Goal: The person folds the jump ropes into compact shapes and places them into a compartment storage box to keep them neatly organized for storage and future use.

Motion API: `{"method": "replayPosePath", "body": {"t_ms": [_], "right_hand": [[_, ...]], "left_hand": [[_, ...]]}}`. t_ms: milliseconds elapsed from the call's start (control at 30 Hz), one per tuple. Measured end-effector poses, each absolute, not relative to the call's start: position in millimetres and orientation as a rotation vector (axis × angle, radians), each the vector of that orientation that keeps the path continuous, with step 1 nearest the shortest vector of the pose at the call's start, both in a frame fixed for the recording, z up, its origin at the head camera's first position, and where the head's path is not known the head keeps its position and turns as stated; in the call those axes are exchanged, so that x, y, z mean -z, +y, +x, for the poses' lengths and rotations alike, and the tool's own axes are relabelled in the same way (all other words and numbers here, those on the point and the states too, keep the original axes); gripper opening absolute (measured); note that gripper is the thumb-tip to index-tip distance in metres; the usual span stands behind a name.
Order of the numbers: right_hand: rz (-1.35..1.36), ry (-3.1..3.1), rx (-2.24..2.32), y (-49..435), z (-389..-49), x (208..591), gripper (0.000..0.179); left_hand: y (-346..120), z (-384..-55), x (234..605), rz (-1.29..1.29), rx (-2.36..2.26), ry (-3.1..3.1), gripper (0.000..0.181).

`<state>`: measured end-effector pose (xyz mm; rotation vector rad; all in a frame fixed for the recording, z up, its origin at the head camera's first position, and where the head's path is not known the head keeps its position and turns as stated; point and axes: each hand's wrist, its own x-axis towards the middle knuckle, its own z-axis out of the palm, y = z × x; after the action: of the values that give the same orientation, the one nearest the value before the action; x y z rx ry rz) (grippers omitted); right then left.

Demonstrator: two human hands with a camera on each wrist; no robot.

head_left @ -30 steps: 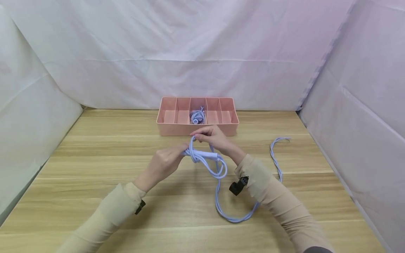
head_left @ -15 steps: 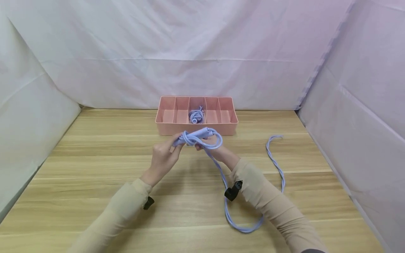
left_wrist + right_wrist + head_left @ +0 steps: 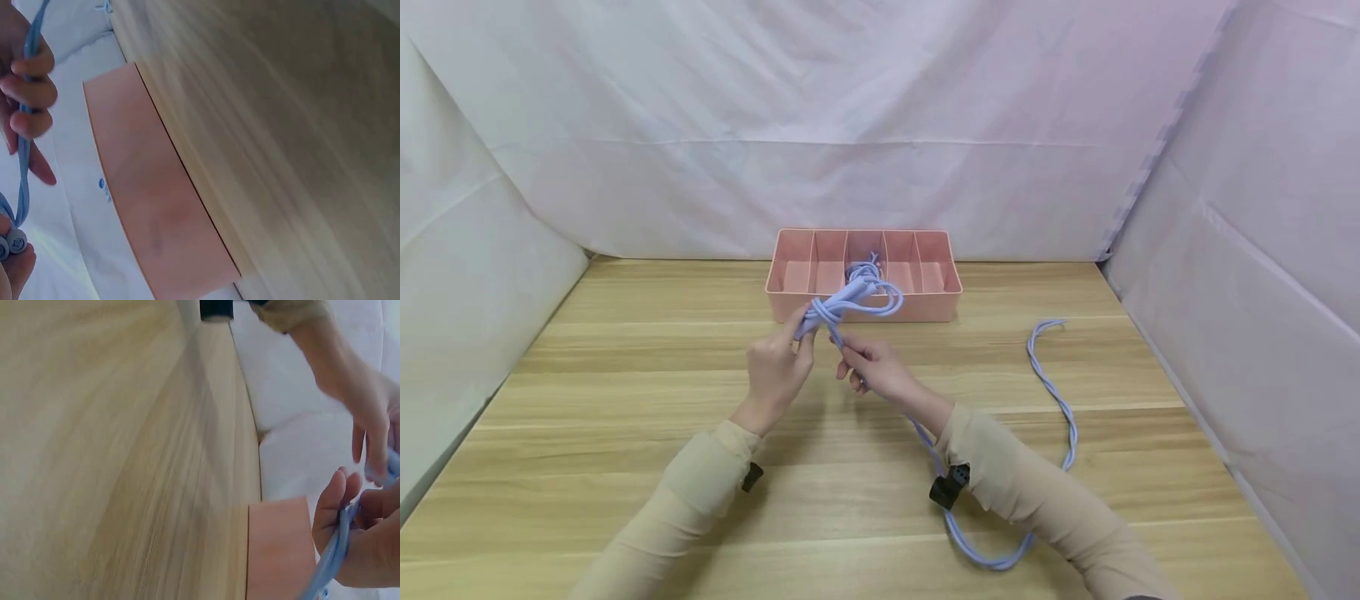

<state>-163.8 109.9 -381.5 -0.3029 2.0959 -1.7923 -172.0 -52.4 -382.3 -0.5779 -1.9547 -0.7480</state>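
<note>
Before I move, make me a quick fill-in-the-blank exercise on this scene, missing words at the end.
1. The pink box is divided into ____ compartments.
2. Counting from the left, the coiled cord lies in compartment number ____.
3. The hand gripping the handles of the blue rope is the person's ____ one.
4. The rope's loose end lies to the ____ (left or right) of the box.
Missing words: five; three; left; right.

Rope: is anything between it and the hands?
Nothing visible is. The left hand grips the handles directly, and the right hand pinches the rope just below its wraps.
</note>
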Motion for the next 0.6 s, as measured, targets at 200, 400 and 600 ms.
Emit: {"method": "replayPosePath", "body": {"t_ms": [200,400,600], "right_hand": [[-0.433,2.155,1.679,116,-148,374,0.029],[-0.568,2.292,1.536,133,-137,364,0.025],[-0.611,2.339,1.436,147,-125,355,0.031]], "left_hand": [[-66,-177,377,-0.495,0.64,-1.966,0.028],[-82,-178,377,-0.472,0.582,-2.003,0.028],[-97,-179,381,-0.434,0.558,-2.089,0.026]]}}
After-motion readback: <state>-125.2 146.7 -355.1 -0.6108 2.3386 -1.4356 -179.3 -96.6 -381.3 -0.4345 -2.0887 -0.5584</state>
